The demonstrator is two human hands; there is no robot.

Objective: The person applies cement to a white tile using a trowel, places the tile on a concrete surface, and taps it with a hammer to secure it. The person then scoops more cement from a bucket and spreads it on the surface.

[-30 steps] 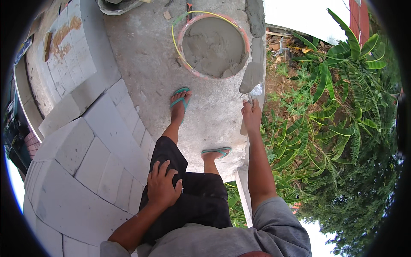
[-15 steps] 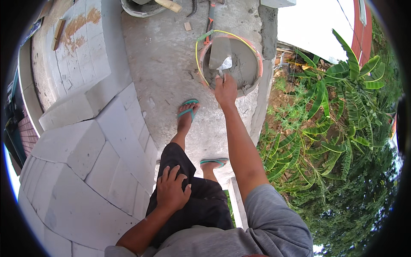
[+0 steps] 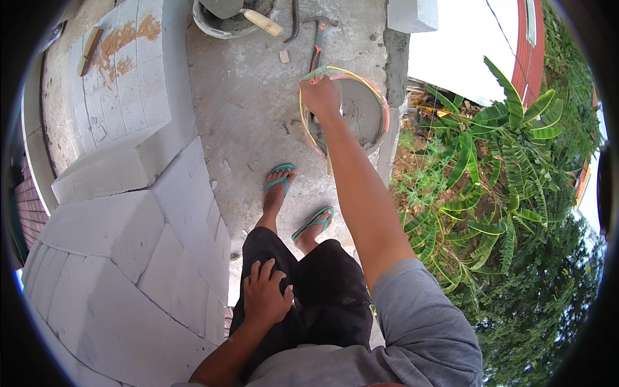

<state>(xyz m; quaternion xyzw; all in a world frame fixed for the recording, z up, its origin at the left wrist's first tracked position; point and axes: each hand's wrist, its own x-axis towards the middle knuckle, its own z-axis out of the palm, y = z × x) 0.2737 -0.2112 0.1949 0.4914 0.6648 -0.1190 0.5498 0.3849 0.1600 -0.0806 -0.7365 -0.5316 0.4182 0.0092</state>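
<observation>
At the left upper rim of a round bucket (image 3: 385, 116) of grey mortar (image 3: 362, 109), my right hand (image 3: 320, 97) is closed around the green grip of its yellow handle (image 3: 358, 72). A trowel lies in the bucket, mostly hidden behind my forearm; its wooden handle (image 3: 329, 165) pokes out past the near rim. My left hand (image 3: 267, 295) rests on my dark-clad thigh with its fingers spread, holding nothing.
Beyond the bucket lie a hammer (image 3: 317, 45), a small wood piece (image 3: 284, 57) and a second mortar tub (image 3: 205, 26) with a wooden-handled tool (image 3: 263, 22). White block walls (image 3: 129, 226) rise at left. Banana plants (image 3: 490, 161) grow below the right edge.
My right hand has let go of the trowel, leaving it in the bucket, and moved left to take the bucket's handle. My right foot has stepped forward. My left hand stays on the thigh.
</observation>
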